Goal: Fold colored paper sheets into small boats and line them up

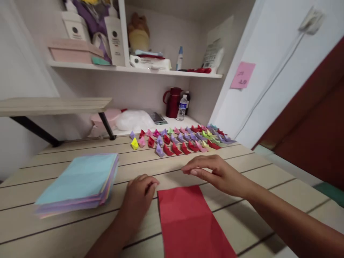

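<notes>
A sheet of red paper [188, 218] with faint creases lies on the wooden slatted table, its near end cut off by the picture's lower edge. My left hand [141, 193] is at its upper left corner, fingers loosely curled with thumb near forefinger and nothing visible in them. Over the table just beyond the sheet's upper right corner hovers my right hand [208, 170], palm down, fingers stretched out and thumb a little apart, holding nothing. To the left sits a stack of coloured paper [80, 175], light blue on top.
Several rows of small folded paper boats [176, 148] stand along the table's back. Behind them are a dark red jug [173, 102], a water bottle [182, 107] and a white plastic bag [134, 120]. A small raised wooden shelf [53, 104] stands at the back left.
</notes>
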The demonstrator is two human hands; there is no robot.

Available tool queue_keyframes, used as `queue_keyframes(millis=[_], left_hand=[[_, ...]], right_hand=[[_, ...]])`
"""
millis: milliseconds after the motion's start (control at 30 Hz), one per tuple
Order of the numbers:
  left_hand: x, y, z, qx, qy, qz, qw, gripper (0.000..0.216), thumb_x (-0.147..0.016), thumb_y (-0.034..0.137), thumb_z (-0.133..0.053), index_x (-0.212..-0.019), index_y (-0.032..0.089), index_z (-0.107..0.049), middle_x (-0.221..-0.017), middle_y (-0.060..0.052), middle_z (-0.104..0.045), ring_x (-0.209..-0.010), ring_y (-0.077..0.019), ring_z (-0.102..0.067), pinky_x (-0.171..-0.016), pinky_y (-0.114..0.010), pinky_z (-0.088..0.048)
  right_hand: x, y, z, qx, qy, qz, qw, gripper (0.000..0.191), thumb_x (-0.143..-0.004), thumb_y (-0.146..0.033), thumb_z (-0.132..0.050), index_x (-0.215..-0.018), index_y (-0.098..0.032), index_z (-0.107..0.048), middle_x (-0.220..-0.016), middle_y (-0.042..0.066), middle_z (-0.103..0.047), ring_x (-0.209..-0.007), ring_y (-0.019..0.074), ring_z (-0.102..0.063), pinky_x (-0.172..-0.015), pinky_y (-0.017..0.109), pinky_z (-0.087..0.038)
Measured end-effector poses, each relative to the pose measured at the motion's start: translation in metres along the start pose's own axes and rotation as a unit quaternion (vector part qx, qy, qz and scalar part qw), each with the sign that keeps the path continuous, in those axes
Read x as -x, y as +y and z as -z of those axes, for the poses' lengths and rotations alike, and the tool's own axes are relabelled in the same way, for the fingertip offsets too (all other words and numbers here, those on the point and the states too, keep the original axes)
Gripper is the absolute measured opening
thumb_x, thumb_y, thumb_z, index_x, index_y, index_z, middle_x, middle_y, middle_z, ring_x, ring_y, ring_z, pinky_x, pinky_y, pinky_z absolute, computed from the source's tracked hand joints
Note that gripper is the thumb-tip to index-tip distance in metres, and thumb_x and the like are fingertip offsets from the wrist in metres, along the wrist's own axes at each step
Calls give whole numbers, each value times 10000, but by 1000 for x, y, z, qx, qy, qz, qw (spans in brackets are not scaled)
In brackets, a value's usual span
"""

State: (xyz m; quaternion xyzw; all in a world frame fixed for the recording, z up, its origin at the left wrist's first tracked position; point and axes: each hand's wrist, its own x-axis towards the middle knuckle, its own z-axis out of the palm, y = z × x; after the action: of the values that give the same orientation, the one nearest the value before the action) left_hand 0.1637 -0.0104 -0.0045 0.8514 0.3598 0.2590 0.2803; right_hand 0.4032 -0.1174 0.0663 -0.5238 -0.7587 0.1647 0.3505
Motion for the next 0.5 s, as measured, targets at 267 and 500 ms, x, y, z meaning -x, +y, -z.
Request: queue_keyframes(millis=[267,500], left_hand=[[18,26,19,-65,139,-81,985,229,-924,334,-478,-985,302,-696,-1129,-26,-584,-1100,-212,-563,-984,-388,-436],[82,24,-15,-235,15,-270,934,606,-965,560,-383,-1502,288,-323,-1440,-21,-561,-1314,-219,-494,-1089,-374,-357]], right_hand=[[94,8,-4,97,-68,-13,993,536,-957,-372,-579,-1471,-363,-430,-1563,31,-389,-1450,283,-328,-1187,453,-289],[125,18,-9,105,-209,49,971,927,-853,-571,-654,-1577,-280,-154,-1606,96,-281,-1497,341,-167,-1201,599,-23]])
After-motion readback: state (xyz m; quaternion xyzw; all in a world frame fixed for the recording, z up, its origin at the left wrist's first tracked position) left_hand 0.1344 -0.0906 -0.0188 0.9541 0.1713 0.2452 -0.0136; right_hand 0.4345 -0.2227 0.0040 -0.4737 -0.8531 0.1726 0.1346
